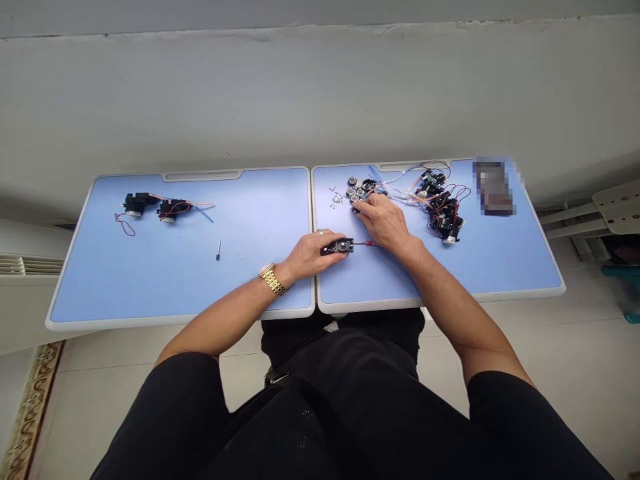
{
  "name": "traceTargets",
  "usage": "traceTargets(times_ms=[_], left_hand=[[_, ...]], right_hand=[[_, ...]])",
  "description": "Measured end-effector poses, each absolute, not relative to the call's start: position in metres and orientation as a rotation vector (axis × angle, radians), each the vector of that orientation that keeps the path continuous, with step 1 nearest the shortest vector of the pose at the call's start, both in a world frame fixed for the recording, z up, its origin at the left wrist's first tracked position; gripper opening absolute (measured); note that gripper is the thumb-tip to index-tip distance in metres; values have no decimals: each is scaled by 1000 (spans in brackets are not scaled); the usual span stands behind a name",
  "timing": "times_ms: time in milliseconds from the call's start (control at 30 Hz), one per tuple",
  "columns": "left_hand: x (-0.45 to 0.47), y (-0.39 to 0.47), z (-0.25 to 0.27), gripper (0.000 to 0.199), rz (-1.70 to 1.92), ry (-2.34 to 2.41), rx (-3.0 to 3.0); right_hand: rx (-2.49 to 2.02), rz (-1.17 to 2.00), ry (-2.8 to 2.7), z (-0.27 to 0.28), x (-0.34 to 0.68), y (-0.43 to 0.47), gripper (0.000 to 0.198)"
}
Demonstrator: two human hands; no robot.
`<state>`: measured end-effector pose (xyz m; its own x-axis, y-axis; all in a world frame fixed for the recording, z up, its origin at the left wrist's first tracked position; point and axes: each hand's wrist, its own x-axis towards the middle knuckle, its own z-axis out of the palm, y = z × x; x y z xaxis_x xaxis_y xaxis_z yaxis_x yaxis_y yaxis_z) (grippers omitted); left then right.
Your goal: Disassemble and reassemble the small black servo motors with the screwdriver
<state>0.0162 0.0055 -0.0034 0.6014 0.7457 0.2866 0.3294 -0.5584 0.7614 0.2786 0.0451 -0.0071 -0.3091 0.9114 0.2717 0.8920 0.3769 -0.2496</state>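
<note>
My left hand (pixel 313 255) is closed around a small black mechanical unit (pixel 343 246) with a round metal centre, just right of the seam between the two table tops. My right hand (pixel 384 222) reaches to a cluster of small black wheel-like parts (pixel 360 191) with shiny centres. Its thumb and fingertips close at the near edge of that cluster, on a small black round part (pixel 355 209) that they partly hide. A screwdriver (pixel 369 243), with a thin shaft and red section, points at the unit. Its other end disappears under my right hand; whether that hand grips it is unclear.
Loose screws (pixel 337 199) lie left of the cluster. Black wired assemblies (pixel 443 210) sit at right, near a pixelated dark rectangle (pixel 495 189). Two more wired units (pixel 170 210) and a small black-tipped metal piece (pixel 218 251) rest on the left blue table top (pixel 125 280).
</note>
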Motion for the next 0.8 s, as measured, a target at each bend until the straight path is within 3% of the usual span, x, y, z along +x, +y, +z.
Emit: traceTargets(times_ms=[400,800], left_hand=[[17,5,1,32,794,835,2131],[16,6,2,31,799,831,2113]], right_hand=[[-1482,410,-2193,-6,295,33,22],[-1414,385,-2143,-1,288,24,16]])
